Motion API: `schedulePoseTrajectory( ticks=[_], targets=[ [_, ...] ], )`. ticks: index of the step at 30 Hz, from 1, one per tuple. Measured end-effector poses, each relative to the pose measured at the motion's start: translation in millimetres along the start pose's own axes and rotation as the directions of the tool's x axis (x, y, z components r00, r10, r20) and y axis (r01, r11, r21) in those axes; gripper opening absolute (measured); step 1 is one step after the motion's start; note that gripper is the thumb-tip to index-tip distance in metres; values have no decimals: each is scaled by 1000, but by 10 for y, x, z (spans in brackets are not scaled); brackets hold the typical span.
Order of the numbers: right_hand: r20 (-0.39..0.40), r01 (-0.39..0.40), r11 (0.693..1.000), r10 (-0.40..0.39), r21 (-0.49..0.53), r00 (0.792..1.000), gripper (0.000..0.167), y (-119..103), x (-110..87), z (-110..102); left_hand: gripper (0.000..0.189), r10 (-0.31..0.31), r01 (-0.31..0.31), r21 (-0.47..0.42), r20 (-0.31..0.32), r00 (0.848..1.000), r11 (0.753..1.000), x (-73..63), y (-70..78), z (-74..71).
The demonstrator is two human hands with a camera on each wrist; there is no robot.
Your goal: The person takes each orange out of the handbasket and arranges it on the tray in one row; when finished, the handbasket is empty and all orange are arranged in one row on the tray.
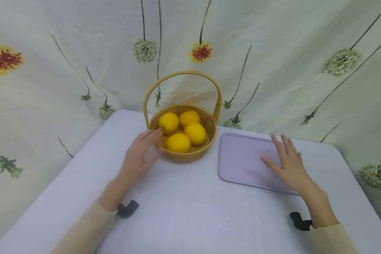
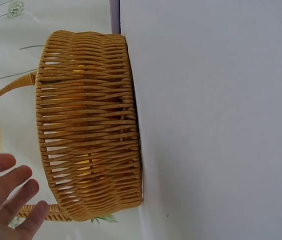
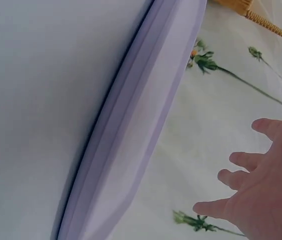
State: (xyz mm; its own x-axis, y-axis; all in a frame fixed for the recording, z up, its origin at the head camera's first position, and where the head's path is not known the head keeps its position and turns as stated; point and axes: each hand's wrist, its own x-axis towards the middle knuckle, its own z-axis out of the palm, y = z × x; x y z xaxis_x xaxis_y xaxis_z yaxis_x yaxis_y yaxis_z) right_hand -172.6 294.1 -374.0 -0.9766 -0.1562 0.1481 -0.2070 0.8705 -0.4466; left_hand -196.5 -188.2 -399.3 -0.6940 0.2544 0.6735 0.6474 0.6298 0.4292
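A round wicker basket (image 1: 181, 157) with a tall arched handle stands on the table, holding several yellow lemons (image 1: 177, 143). My left hand (image 1: 139, 155) is at the basket's left front side, its fingers overlapping the rim in the head view. In the left wrist view those fingers (image 2: 13, 190) are spread beside the woven wall, holding nothing. To the right lies a flat lilac tray (image 1: 241, 158) with a low rim and nothing on it. Over the tray's right part hovers my right hand (image 1: 287, 165), fingers spread apart and grasping nothing.
The table (image 1: 190, 211) has a white cover with rounded back corners. A pale curtain (image 1: 266, 31) printed with dandelions and flowers hangs right behind it. Black wrist mounts (image 1: 128, 209) show at both cuffs.
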Motion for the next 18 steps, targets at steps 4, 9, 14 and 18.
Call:
schedulePoseTrajectory(
  ticks=[4, 9, 14, 18],
  targets=[
    [6, 8, 999, -8, 52, 1000, 87, -119, 63, 39, 37, -95, 87, -78, -94, 991, 993, -6, -5, 2],
    [20, -6, 995, 4, 97, 1000, 86, -235, 125, 90, 29, -153, 138, -118, -136, 979, 983, -9, -21, 8],
    [38, -25, 989, 20, 145, 999, 85, -273, 151, 117, 28, -296, 273, -158, -153, 943, 949, 12, -53, 50],
    [31, -25, 989, 21, 147, 999, 85, -289, 165, 123, 29, -378, 352, -152, -205, 903, 924, 30, -72, 53]
  ],
)
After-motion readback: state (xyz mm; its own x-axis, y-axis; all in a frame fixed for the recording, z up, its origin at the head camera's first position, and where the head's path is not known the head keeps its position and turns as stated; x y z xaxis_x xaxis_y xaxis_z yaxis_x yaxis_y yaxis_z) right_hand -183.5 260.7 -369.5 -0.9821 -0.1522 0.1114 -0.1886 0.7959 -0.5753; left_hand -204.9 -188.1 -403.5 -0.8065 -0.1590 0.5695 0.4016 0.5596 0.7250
